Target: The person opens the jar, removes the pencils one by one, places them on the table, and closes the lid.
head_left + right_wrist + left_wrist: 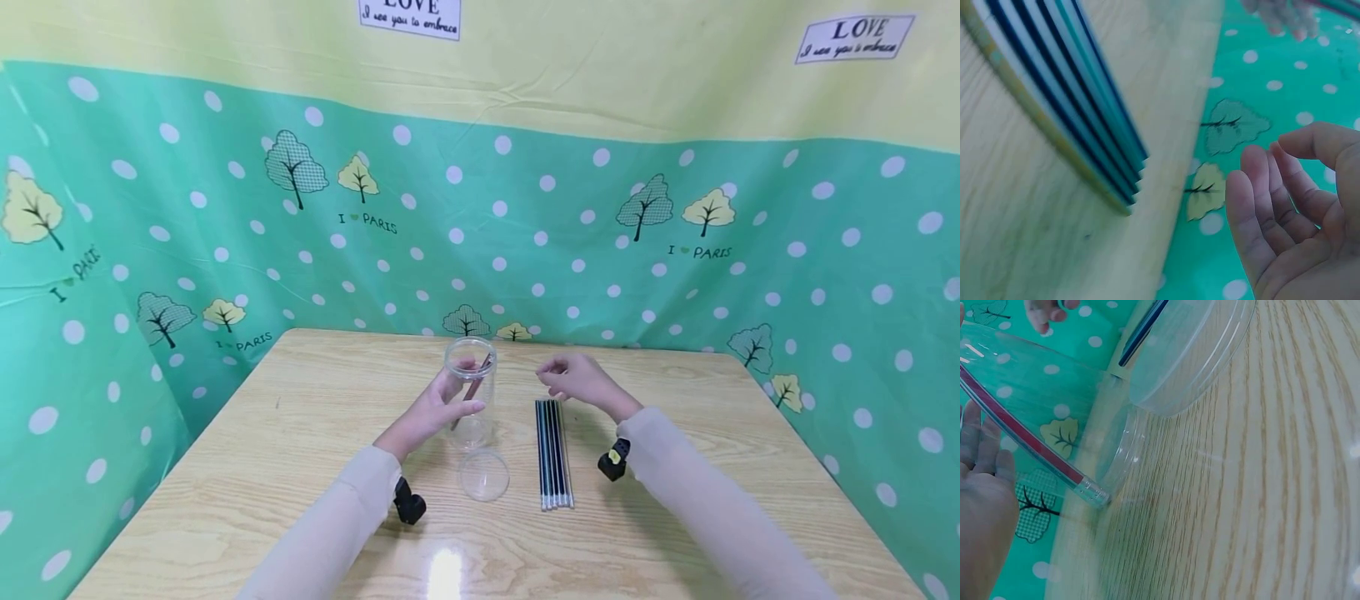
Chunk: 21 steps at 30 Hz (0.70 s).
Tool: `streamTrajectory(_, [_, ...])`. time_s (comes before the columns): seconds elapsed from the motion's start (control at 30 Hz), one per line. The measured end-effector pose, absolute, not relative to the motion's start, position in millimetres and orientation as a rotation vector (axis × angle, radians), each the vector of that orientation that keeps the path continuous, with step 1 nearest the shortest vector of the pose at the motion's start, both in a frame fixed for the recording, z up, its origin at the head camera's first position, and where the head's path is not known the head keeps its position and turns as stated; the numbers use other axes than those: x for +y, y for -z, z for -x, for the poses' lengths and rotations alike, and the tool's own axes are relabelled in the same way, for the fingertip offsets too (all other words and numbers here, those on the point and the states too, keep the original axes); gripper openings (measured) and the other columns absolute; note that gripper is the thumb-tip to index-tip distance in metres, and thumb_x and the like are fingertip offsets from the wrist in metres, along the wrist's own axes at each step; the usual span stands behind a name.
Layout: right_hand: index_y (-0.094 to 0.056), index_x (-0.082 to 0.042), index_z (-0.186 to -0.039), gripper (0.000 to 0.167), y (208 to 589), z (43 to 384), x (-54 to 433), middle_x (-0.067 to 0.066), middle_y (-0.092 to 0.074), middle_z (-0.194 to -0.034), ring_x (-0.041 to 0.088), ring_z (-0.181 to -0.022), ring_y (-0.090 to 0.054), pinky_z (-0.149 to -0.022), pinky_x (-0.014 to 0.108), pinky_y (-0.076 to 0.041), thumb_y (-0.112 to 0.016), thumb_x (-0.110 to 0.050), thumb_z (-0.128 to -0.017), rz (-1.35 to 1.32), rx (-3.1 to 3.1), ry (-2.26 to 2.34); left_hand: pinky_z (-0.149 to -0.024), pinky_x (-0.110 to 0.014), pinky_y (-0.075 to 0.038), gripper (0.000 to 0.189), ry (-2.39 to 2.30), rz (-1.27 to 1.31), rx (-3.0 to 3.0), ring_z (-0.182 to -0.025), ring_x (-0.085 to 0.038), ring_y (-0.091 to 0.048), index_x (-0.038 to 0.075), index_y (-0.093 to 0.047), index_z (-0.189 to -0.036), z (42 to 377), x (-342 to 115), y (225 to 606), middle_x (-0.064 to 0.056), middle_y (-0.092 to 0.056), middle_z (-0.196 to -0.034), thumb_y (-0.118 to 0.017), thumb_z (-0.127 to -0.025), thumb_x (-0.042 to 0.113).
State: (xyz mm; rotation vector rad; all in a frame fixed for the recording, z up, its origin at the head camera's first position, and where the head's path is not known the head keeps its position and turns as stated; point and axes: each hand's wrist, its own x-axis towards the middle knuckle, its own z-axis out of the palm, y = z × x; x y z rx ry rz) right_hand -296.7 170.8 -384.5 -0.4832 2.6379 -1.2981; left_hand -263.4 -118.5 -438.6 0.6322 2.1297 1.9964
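Note:
My left hand grips a tall clear plastic jar from its left side, thumb across the near wall and fingers around the back. The jar stands upright without its lid. Inside it a dark red pencil leans, its ferrule end down at the base in the left wrist view. To the right, my right hand hovers just beyond the far ends of a row of pencils, holding nothing. Its fingers are loosely bent in the right wrist view. The pencils lie side by side, mostly dark blue and black.
A round clear lid lies on the wooden table just in front of the jar, left of the pencil row. Behind the table's far edge hangs a green dotted curtain.

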Motion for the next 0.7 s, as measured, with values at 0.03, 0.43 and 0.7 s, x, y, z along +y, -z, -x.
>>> streamTrajectory(0.03, [-0.067,0.001,-0.117,0.027,381.0,294.5,168.6,0.013,-0.066,-0.098,0.029,-0.087,-0.068,-0.077,0.046,-0.059,-0.062,-0.019,-0.1,0.509,2.643,1.303,-0.12,-0.051,-0.015,0.074,-1.998,-0.641,2.131,-0.149,-0.026,-0.021,0.023,-0.034,-0.154,263.7,-118.4,438.9,-0.003,-0.033,-0.16,-0.074,-0.092,0.018])
streamTrajectory(0.43, [-0.071,-0.01,-0.11,0.018,344.2,276.5,148.9,0.006,-0.068,-0.097,0.018,-0.077,-0.065,-0.073,0.042,-0.059,-0.064,-0.021,-0.099,0.742,2.722,1.303,-0.12,-0.052,-0.015,0.074,-1.986,-0.654,2.149,-0.149,-0.025,-0.022,0.023,-0.033,-0.154,263.1,-118.9,438.5,-0.002,-0.036,-0.159,-0.074,-0.093,0.02])
streamTrajectory(0.7, [-0.071,-0.015,-0.107,0.012,327.8,265.1,137.9,0.001,-0.069,-0.098,0.021,-0.084,-0.067,-0.072,0.035,-0.056,-0.065,-0.02,-0.098,0.84,2.782,1.282,-0.12,-0.052,-0.014,0.074,-1.982,-0.673,2.142,-0.149,-0.025,-0.021,0.022,-0.032,-0.154,264.4,-118.7,439.6,-0.006,-0.031,-0.161,-0.074,-0.093,0.02])
